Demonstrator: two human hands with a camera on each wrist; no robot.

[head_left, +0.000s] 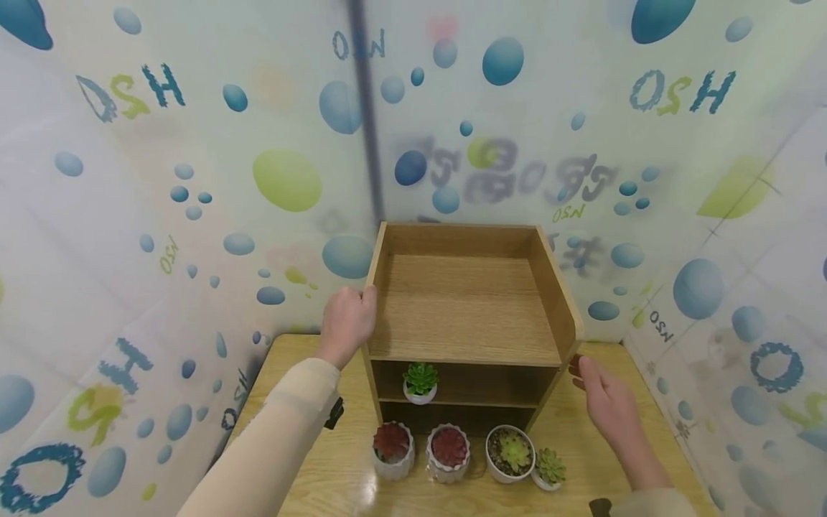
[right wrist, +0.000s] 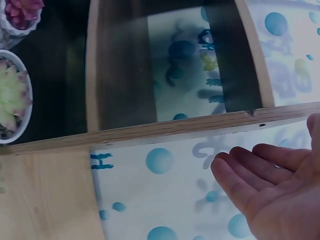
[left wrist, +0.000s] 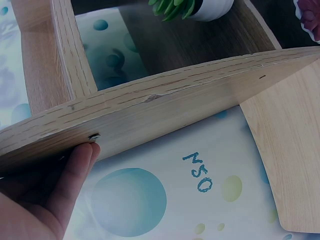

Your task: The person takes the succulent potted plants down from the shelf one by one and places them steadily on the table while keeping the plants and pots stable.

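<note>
A wooden shelf unit [head_left: 461, 309] stands on the table, with a railed top and compartments below. My left hand [head_left: 349, 323] grips its left side panel near the top. In the left wrist view, fingertips [left wrist: 89, 150] touch the panel's outer face beside a small screw hole. Just outside the right side panel [right wrist: 165, 127], my right hand [head_left: 604, 395] is held with its fingers extended, holding nothing. The right wrist view has its palm turned up and the fingertips close to the panel. A green succulent [head_left: 420, 380] in a white pot sits inside the upper compartment, at the left.
In front of the unit stand two red succulents [head_left: 392, 449] [head_left: 449, 451] in white pots, a pale green one [head_left: 510, 452] in a round pot and a smaller one [head_left: 550, 470] at the right. Patterned curtains [head_left: 291, 179] enclose the wooden table [head_left: 336, 467] behind and at the sides.
</note>
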